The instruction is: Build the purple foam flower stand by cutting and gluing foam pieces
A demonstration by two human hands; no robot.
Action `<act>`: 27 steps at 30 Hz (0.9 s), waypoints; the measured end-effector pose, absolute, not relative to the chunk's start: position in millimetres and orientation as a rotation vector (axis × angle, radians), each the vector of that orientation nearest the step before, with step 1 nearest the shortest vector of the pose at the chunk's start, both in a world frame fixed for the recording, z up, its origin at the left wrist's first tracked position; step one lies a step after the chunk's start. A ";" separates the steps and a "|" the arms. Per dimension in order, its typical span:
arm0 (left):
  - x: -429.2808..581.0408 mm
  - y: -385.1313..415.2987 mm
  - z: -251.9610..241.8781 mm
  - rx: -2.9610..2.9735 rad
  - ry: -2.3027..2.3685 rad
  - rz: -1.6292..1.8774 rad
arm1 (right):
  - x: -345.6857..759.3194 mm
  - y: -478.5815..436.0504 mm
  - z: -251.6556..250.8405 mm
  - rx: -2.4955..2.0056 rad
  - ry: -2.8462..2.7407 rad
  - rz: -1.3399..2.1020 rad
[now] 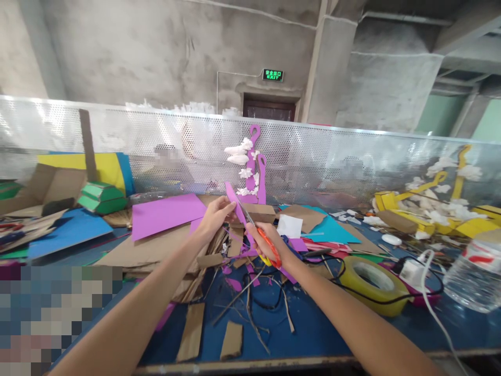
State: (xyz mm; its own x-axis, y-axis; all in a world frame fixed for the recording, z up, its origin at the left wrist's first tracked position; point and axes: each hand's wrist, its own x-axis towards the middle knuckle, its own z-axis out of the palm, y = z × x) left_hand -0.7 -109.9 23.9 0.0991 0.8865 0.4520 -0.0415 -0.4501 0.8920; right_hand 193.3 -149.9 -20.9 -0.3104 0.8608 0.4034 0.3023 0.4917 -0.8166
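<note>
Pinching narrow purple card strip [234, 196] in left hand [215, 214], wrapping right hand [277, 238] around orange-handled metal scissors [269, 244], inside near edge of blue worktop [282, 349]; apparently mid-cut, next needing steady feed.

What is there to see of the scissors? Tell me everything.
The scissors have slim, metal-looking blades and orange and yellow handles, apparently plastic. The right hand grips them above the table, partly hiding the handles. The blades point forward and left, against the purple strip in the left hand; how far they are open is unclear.
</note>
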 end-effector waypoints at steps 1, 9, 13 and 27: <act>-1.6 -110.3 25.0 1.567 0.866 1.488 | 193.3 -149.7 -20.6 -0.971 -1.855 0.788; -3.5 -110.6 26.4 1.582 0.888 1.625 | 193.2 -149.2 -22.0 -0.944 -1.913 0.730; -4.0 -108.6 25.0 1.632 0.928 1.616 | 190.8 -147.6 -26.8 -0.953 -1.888 0.750; 1.0 -109.7 19.1 1.587 0.872 1.592 | 186.6 -154.7 -23.8 -0.966 -1.876 0.737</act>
State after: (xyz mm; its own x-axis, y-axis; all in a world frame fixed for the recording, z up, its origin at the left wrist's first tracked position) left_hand 1.0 -109.7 19.1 0.0111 0.8561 0.5166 -0.0250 -0.5162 0.8561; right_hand 186.6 -154.7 -23.8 -0.3144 0.8461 0.4305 0.3269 0.5222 -0.7877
